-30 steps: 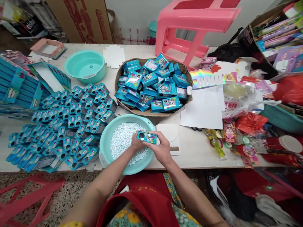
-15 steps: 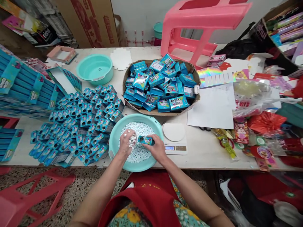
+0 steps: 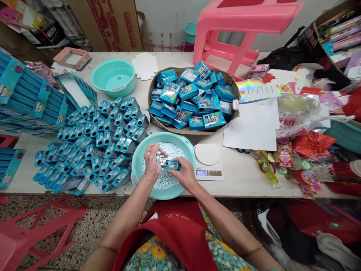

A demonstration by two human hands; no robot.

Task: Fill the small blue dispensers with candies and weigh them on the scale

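Observation:
Over a turquoise basin [image 3: 135,165] of small white candies [image 3: 170,181], my left hand [image 3: 152,160] is closed around a handful of the candies, some showing past the fingers. My right hand [image 3: 185,173] grips a small blue candy box [image 3: 172,165] at its right end. The left end of that box meets the candies in my left hand; its opening is hidden by them. Left of the basin stand many similar blue boxes [image 3: 113,150] with round holes in their tops. Behind the basin, a cardboard tray [image 3: 236,110] holds a heap of blue boxes [image 3: 194,101].
A white scale [image 3: 210,173] with a lit display sits right of the basin. Another turquoise basin [image 3: 113,77] stands at the back left. A pink stool [image 3: 245,22] rests on the table behind. White paper [image 3: 251,128] and mixed packaging [image 3: 310,150] cover the right side.
My left hand has come up to the box with its candies, closing the gap between them. The box has stayed in my right hand. The whole view has shifted slightly.

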